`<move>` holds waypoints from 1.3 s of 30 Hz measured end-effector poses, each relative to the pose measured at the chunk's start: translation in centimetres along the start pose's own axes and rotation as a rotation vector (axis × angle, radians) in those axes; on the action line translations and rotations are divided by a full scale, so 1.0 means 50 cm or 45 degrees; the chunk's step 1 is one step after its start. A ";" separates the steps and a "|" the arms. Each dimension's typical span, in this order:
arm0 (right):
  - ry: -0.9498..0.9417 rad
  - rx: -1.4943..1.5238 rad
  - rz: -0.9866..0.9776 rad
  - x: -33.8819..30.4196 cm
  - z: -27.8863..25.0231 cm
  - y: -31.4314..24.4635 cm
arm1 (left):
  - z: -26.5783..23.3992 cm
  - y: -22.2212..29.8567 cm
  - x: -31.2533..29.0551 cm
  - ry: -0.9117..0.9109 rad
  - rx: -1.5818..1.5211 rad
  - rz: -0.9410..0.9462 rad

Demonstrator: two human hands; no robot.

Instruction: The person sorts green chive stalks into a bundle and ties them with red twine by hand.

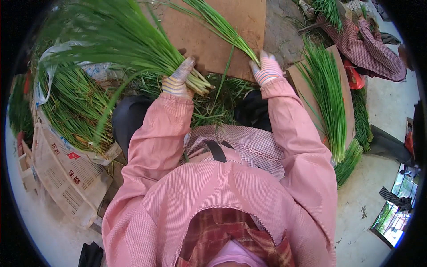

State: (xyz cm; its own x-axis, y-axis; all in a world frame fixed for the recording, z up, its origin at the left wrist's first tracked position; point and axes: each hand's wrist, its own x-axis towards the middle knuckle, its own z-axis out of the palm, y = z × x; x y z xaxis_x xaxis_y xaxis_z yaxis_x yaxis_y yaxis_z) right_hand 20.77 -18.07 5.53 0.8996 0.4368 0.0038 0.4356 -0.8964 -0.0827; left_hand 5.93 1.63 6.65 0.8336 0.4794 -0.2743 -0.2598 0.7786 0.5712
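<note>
My left hand (179,81), in a striped knit glove, is closed round a thick bunch of garlic chives (149,44). Their pale cut ends poke out past the fingers, and the green leaves fan out up and left, slightly blurred. A thinner bunch of chives (229,31) is gripped near its lower end by my right hand (268,69), also gloved. It slants away to the far left over a flat brown board (249,20). Between my knees lie loose green leaves and scraps (218,104); one long leaf hangs down between the two hands.
Left of me, a plastic-lined basket (66,173) holds a heap of chives (73,109). At my right, a neat pile of chives (329,100) rests on cardboard (349,104), with more chives (349,162) below. Another person's checked sleeve (378,51) and a red bag (354,76) are at far right.
</note>
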 end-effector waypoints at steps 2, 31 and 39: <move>-0.206 0.077 0.004 0.003 0.000 -0.009 | -0.003 0.009 -0.014 -0.042 -0.148 -0.170; 0.383 0.338 -0.277 -0.024 -0.081 -0.083 | -0.039 -0.040 -0.033 0.108 -0.414 -0.370; -0.475 2.218 1.043 -0.151 0.044 -0.134 | -0.066 -0.104 -0.060 0.285 0.103 -0.453</move>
State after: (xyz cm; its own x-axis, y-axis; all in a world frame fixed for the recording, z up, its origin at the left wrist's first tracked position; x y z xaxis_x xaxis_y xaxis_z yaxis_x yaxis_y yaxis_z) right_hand 10.99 -15.16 3.85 0.6822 0.2245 -0.6958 -0.7245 0.0794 -0.6847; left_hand 3.18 -2.54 1.96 0.7359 0.2695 -0.6212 0.0714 0.8814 0.4669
